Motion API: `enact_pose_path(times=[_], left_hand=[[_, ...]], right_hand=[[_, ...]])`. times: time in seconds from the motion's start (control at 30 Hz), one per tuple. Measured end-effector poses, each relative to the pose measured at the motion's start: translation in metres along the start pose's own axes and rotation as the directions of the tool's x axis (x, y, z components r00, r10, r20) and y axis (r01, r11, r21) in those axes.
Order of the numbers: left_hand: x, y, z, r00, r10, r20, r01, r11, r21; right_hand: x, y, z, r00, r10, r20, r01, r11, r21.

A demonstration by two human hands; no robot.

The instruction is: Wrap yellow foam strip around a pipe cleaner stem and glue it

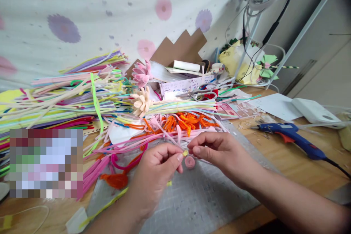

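Over the grey cutting mat (205, 197), my left hand (161, 164) pinches a small yellow piece (185, 153) between thumb and forefinger. My right hand (219, 150) is closed just to the right of it, with thumb and forefinger together; whatever its fingertips hold is too small to make out. A small pink coil (189, 162), rolled in a flat spiral, shows just below the fingertips. Another yellow bit (169, 183) lies on the mat beside my left hand. Pink pipe cleaners (131, 142) and orange pipe cleaners (189, 120) lie behind my hands.
Piled bundles of coloured pipe cleaners (63, 98) fill the left. A blue glue gun (293, 137) lies at the right, its cord trailing off. Scissors (201, 93) rest on papers at the back. A cream pipe-cleaner flower (142, 102) stands among the bundles.
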State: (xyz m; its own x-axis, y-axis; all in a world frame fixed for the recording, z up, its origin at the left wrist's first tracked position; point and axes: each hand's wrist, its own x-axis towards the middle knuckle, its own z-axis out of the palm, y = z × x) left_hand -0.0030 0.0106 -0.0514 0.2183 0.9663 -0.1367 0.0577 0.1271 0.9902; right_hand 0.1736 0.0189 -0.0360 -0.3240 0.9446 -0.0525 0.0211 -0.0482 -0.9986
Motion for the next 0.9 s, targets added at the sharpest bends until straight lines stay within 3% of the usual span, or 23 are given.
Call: enact_pose_path(times=[0.17, 0.57, 0.9], left_hand=[[-0.0001, 0.0027, 0.0011, 1.000, 0.004, 0.028, -0.006, 0.997, 0.078], [-0.0008, 0.0059, 0.0031, 0.995, 0.006, 0.103, -0.021, 0.989, 0.146], [-0.0012, 0.0052, 0.0004, 0.996, -0.032, 0.082, 0.025, 0.995, 0.094]], right_hand=[[0.0018, 0.0018, 0.0008, 0.995, 0.055, 0.079, -0.057, 0.998, 0.017], [0.0018, 0.0030, -0.0014, 0.994, 0.001, 0.114, 0.023, 0.977, -0.212], [0.0003, -0.0004, 0.0006, 0.991, -0.020, 0.134, 0.042, 0.986, -0.164]])
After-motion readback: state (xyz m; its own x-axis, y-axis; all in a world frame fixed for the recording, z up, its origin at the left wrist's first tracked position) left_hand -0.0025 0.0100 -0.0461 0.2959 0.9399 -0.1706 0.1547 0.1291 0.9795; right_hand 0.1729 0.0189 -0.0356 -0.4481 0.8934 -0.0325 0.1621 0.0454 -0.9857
